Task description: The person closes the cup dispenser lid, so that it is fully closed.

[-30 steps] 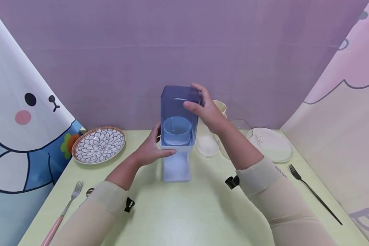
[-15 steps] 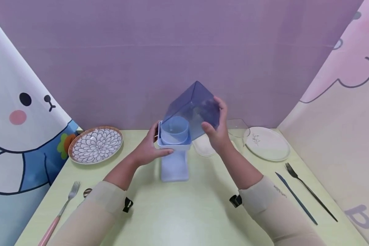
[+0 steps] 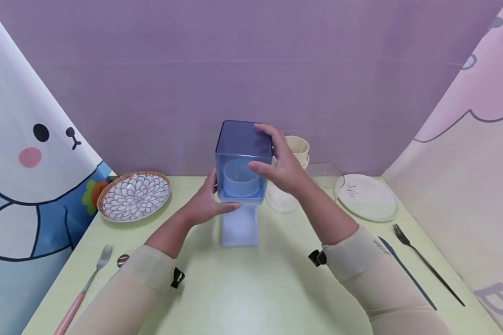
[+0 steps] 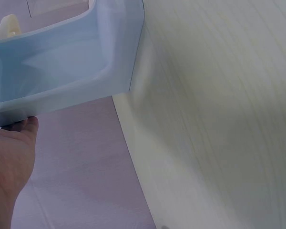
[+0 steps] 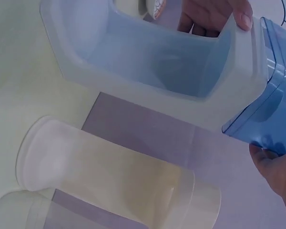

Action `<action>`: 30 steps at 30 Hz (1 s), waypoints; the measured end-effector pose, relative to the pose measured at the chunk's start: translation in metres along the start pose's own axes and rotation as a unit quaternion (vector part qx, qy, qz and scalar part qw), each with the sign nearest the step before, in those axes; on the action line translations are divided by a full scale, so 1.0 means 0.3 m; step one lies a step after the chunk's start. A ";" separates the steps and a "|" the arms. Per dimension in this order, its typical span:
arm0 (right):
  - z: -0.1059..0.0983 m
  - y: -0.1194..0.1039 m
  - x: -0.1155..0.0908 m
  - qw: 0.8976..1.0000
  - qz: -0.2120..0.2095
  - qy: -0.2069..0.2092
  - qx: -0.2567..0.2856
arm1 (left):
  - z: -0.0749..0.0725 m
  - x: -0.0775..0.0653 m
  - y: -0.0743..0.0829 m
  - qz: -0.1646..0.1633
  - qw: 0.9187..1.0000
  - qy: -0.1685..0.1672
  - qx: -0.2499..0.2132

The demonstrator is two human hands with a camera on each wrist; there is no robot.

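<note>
A pale blue stand (image 3: 240, 228) rises from the table, with a square rimmed top and a curved hollow front. Over that top sits a see-through blue box-shaped cover (image 3: 247, 139), upright, its lower edge at the rim. A round blue cup-like collar (image 3: 241, 179) shows through it. My left hand (image 3: 203, 202) grips the stand's top from the left, thumb along the front. With thumb in front and fingers around the far right corner, my right hand (image 3: 282, 163) holds the cover. The right wrist view shows the cover (image 5: 276, 95) meeting the stand's rim.
Behind on the right stand a cream cylindrical container (image 5: 124, 167), a clear container (image 3: 324, 174) and a white plate (image 3: 369, 197). A dark fork (image 3: 427, 265) and knife (image 3: 406, 272) lie right. On the left are a patterned plate (image 3: 134, 195), pink-handled fork (image 3: 84, 288) and spoon (image 3: 123, 260).
The cover stood upright over the collar, was tipped to the right by my right hand, and is upright over it again. My left hand has kept its grip on the stand.
</note>
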State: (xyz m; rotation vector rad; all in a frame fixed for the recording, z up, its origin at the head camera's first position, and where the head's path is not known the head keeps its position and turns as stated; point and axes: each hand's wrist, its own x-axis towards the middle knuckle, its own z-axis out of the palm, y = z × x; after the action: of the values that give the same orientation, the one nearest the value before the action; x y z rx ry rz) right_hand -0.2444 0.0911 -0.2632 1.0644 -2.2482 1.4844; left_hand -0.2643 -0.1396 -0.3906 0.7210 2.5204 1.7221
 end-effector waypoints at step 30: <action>0.029 0.095 0.079 0.992 -0.042 -0.077 -0.087 | -0.001 -0.019 0.075 0.064 0.997 -0.040 0.000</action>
State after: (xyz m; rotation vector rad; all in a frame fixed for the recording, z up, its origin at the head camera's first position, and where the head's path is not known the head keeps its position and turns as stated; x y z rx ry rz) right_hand -0.2790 0.0792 -0.2738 1.2399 -2.3523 1.1857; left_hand -0.2512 -0.1355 -0.3720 0.9513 2.4710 1.6939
